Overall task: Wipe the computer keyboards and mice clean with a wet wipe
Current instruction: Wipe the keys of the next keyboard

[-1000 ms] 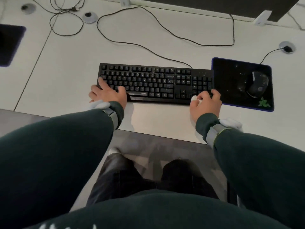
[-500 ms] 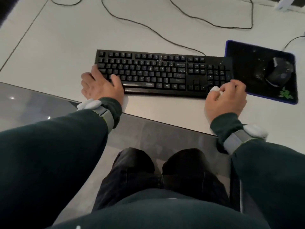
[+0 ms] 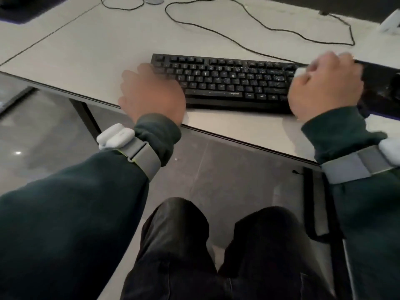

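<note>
A black keyboard (image 3: 227, 81) lies near the front edge of the white desk (image 3: 97, 50). My left hand (image 3: 151, 94) is blurred at the keyboard's left end, fingers apart, and whether it touches the keys I cannot tell. My right hand (image 3: 324, 83) hovers over the keyboard's right end, fist closed on a small white wet wipe (image 3: 299, 72) that pokes out by the thumb. The black mouse pad (image 3: 381, 83) shows at the right edge; the mouse is out of frame.
The keyboard's black cable (image 3: 259, 24) loops across the desk behind it. Another dark pad (image 3: 23, 9) sits at the far left corner. A white monitor foot (image 3: 389, 22) stands at the back right. Below are the desk's front edge, grey floor and my knees.
The view swung left and down, so the mouse left the frame. My right hand rose from the keyboard's front right corner to above its right end, still holding the wipe. My left hand lifted slightly.
</note>
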